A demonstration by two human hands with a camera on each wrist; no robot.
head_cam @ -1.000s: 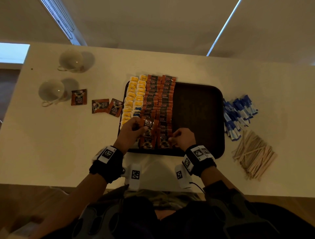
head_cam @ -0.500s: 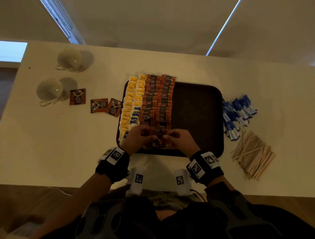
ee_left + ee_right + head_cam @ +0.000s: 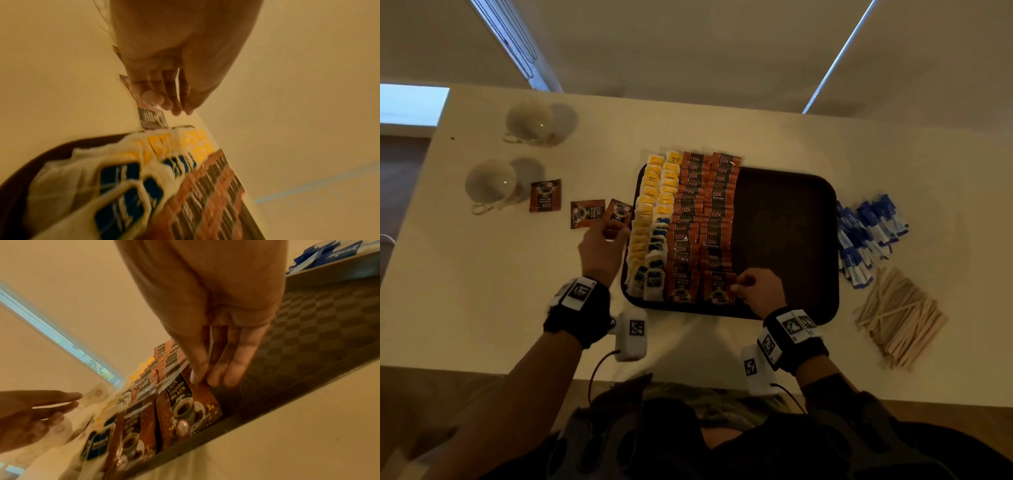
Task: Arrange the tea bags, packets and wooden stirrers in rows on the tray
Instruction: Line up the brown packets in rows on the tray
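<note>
Head view: the left hand (image 3: 602,245) reaches over the white desk (image 3: 482,291) with fingers (image 3: 166,99) loosely together, touching a loose brown coffee packet (image 3: 618,214) beside the dark rectangular tray (image 3: 787,240). The right hand (image 3: 758,286) pinches the nearest brown coffee packet in the row (image 3: 717,287), thumb and fingers (image 3: 218,369) clamped on its edge.

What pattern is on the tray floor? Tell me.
A dark brown checkerboard weave on the tray, clearest in the right wrist view; the head view shows it only as plain dark brown.

Head view dim; wrist views blurred, yellow-tinted.
</note>
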